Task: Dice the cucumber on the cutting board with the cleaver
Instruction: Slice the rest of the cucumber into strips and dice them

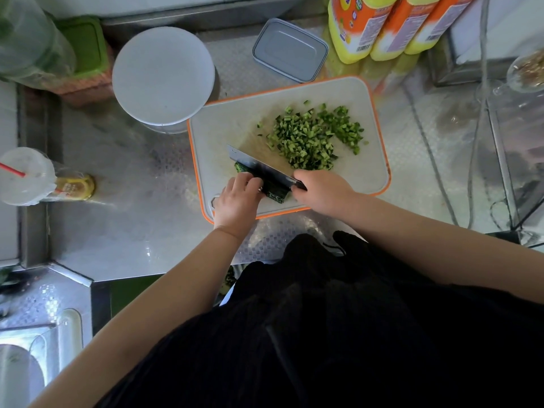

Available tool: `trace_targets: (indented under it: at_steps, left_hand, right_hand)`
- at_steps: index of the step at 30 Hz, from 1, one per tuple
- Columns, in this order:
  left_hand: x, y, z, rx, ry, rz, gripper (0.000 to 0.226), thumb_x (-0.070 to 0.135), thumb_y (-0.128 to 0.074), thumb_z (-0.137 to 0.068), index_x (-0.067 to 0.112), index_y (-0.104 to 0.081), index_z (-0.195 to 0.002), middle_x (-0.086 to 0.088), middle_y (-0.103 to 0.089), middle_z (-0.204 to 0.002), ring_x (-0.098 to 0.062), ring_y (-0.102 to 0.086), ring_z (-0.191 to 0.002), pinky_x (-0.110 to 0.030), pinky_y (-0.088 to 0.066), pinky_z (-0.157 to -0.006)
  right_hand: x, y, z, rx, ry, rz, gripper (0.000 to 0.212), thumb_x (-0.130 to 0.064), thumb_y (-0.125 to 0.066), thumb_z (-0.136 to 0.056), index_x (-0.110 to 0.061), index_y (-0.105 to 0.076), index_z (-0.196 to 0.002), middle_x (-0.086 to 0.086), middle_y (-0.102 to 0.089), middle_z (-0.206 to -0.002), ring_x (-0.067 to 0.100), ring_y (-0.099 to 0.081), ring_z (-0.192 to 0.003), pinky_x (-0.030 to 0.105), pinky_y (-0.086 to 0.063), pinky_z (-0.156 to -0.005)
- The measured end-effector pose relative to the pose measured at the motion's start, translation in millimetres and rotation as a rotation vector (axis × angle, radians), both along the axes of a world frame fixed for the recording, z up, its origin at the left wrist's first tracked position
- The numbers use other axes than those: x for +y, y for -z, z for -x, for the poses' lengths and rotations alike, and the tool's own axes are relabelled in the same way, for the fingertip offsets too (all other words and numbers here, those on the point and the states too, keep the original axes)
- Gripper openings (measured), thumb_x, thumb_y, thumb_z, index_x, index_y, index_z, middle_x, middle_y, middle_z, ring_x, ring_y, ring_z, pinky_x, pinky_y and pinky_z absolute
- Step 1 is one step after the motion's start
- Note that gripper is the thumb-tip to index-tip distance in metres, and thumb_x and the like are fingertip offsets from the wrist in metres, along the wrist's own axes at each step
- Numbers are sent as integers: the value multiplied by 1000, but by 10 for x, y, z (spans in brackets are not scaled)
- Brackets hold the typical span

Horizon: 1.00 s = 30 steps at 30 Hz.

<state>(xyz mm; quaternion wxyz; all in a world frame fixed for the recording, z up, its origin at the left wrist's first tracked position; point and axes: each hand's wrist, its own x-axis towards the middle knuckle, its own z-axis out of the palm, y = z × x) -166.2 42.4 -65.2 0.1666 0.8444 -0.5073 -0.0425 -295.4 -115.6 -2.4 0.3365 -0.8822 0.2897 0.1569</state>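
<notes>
The dicing was well along, as I judged it. A broad heap of diced cucumber (pixel 316 136) lay in the centre-right of the cutting board (pixel 223 128), while one dark green uncut cucumber piece (pixel 276 197) remained at the board's lower edge, just below centre of the frame. The left hand (pixel 238 201) held that piece down, its fingers curled over the top, the fingertips just beside the blade. The right hand (pixel 322 192) was wrapped around the handle of the cleaver (pixel 262 167), whose blade slanted from upper left to lower right across the piece; whether the edge had bitten in or only rested on top could not be told.

The step in hand looked like cutting the last piece down toward dice. The next move, by my reading, called for the blade to drop squarely, the left fingertips kept tucked back, and the piece held from rolling.

Counted: one cleaver, one board with an orange rim, one uncut piece, and dice too many and too small to number. On the bench (pixel 132 219) stood one white round container (pixel 163 78) in the upper left centre, one grey rectangular lidded box (pixel 290 50) at top centre, three yellow bottles (pixel 382 25) at upper right, and one lidded cup with a red straw (pixel 25 176) at the left edge.
</notes>
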Motion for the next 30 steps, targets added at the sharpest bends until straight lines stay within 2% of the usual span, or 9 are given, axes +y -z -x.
trace_targets:
  at_steps: [4, 6, 8, 11, 13, 16, 21, 27, 30]
  left_hand:
    - [52, 14, 49, -70, 62, 76, 30, 13, -77, -77, 10, -61, -103, -9, -54, -108, -28, -50, -93, -35, -47, -53]
    - [31, 42, 74, -65, 134, 121, 27, 15, -68, -82, 12, -58, -106, -6, -50, -110, -26, -45, -98, -38, -51, -58]
    - [-1, 77, 70, -45, 173, 124, 22, 13, -66, -83, 12, -61, -105, -7, -56, -109, -26, -45, -100, -41, -55, -60]
    - [-22, 109, 43, -37, 170, 123, 22, 9, -74, -80, 10, -66, -100, -8, -62, -104, -26, -46, -101, -42, -56, -57]
    - [-15, 121, 42, -33, 178, 125, 17, 10, -69, -83, 10, -67, -101, -8, -62, -104, -25, -46, -101, -41, -56, -58]
    - [-12, 138, 44, -33, 182, 135, 18, 19, -58, -89, 10, -67, -102, -7, -63, -105, -25, -47, -101, -42, -57, -63]
    - [-70, 134, 80, -28, 125, 207, 16, 21, -59, -90, 10, -69, -92, -5, -65, -99, -23, -53, -97, -38, -53, -73]
    - [-87, 192, 151, 88, 57, 266, 10, 16, -64, -89, 7, -69, -91, -8, -64, -100, -27, -54, -96, -37, -48, -83]
    - [-84, 220, 150, 90, 59, 268, 10, 17, -65, -89, 8, -69, -92, -9, -64, -99, -28, -55, -96, -35, -46, -84]
  right_hand:
    - [19, 10, 6, 36, -33, 46, 21, -22, -45, -95, -13, -38, -78, 1, -42, -60, 17, -40, -51, 30, -26, -47]
    - [34, 21, 2, 46, -24, 54, 18, -22, -45, -96, -11, -40, -82, 0, -43, -62, 17, -41, -53, 31, -30, -50]
    - [57, 28, -5, 37, -13, 46, 16, -22, -45, -95, -10, -42, -84, 0, -44, -63, 20, -44, -55, 32, -34, -52]
    - [87, 25, -10, 18, 10, 26, 18, -20, -46, -94, -9, -42, -82, 3, -46, -64, 27, -49, -61, 34, -37, -54]
    - [95, 28, -4, 10, 24, 19, 19, -20, -47, -94, -9, -41, -80, 4, -46, -64, 29, -51, -63, 35, -38, -55]
    - [87, 33, -5, 28, 30, 12, 19, -23, -47, -95, -10, -42, -81, 3, -47, -66, 28, -52, -65, 35, -39, -56]
    - [74, 31, -45, 122, 5, 36, 21, -28, -47, -97, -13, -42, -83, 0, -43, -69, 26, -50, -71, 33, -39, -62]
    - [77, 8, -62, 114, 19, 61, 21, -27, -44, -97, -14, -44, -81, -2, -43, -65, 25, -51, -67, 32, -38, -57]
    - [110, -13, -7, 69, 42, 111, 24, -28, -43, -98, -13, -42, -78, -1, -42, -61, 24, -47, -60, 32, -36, -53]
